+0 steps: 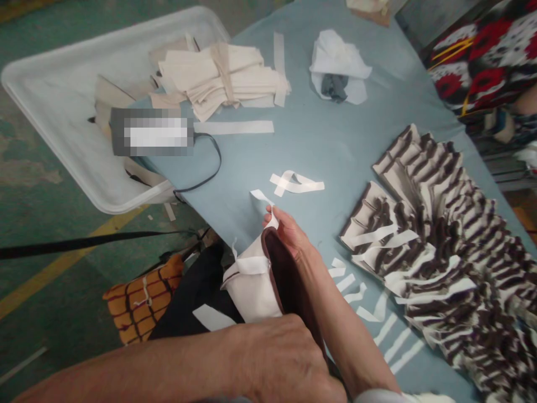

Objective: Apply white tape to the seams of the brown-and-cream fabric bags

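My right hand [291, 230] is closed, with thumb and fingertips pinching a white tape strip [262, 197] at the edge of a shoe upper [255, 294]. The upper looks cream outside and dark brown inside, and another white strip [251, 265] lies across it. Nearer to me, my left hand [289, 358] is bent over the near end of the upper, knuckles up. Its fingertips are hidden, but it appears to grip the piece. A further white strip [213, 318] shows beside my left forearm, over dark cloth.
Rows of stacked cream-and-brown uppers [444, 224] cover the table's right side, with several white strips [390, 336] beside them. A looped strip [297, 183] lies ahead of my right hand. Beyond are a tied cream bundle [222, 75], a white tub [54, 73] and crumpled white material [335, 56].
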A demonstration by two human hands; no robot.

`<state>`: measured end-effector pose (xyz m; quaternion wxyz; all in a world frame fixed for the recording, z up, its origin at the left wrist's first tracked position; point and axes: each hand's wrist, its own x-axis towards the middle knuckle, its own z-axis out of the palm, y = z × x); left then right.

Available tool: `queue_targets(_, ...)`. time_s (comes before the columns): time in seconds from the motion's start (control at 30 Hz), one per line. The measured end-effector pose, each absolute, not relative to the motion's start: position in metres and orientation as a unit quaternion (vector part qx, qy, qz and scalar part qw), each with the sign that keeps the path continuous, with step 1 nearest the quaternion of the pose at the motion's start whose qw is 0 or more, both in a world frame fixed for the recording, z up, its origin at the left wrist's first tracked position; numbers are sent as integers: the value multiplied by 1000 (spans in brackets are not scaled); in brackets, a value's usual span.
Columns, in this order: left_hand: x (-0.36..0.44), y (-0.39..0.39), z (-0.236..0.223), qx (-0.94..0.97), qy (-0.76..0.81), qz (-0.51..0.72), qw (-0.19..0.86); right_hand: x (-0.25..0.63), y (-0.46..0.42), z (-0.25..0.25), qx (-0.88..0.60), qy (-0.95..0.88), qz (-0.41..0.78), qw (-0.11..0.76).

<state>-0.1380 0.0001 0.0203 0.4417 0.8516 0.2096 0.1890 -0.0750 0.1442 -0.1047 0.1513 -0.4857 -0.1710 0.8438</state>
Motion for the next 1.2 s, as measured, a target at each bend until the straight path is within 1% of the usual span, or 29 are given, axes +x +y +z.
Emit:
queue_targets(0.1, -136, 0, 28, 862, 214, 174, 426, -64, 149, -100, -505, -188, 814, 216)
queue_targets(0.27, -129, -9, 43, 879, 268, 165, 359, -37, 160, -95, -545, -227, 748, 302)
queue_targets(0.4, -122, -18, 50, 885, 284, 185, 317, -15, 162, -98, -578, -246, 698, 345)
queue_targets(0.53, -116, -25, 53, 893, 286, 186, 292, 6, 159, -105, -610, -254, 656, 365)
queue_targets(0.77, -113, -34, 57, 897, 299, 182, 268, 39, 151, -118, -657, -295, 595, 357)
queue_targets(1.03, -109, -41, 48, 897, 287, 221, 254, 69, 143, -120, -700, -382, 531, 287)
queue_targets(1.2, -116, -43, 46, 902, 285, 225, 232, 86, 144, -116, -720, -419, 487, 263)
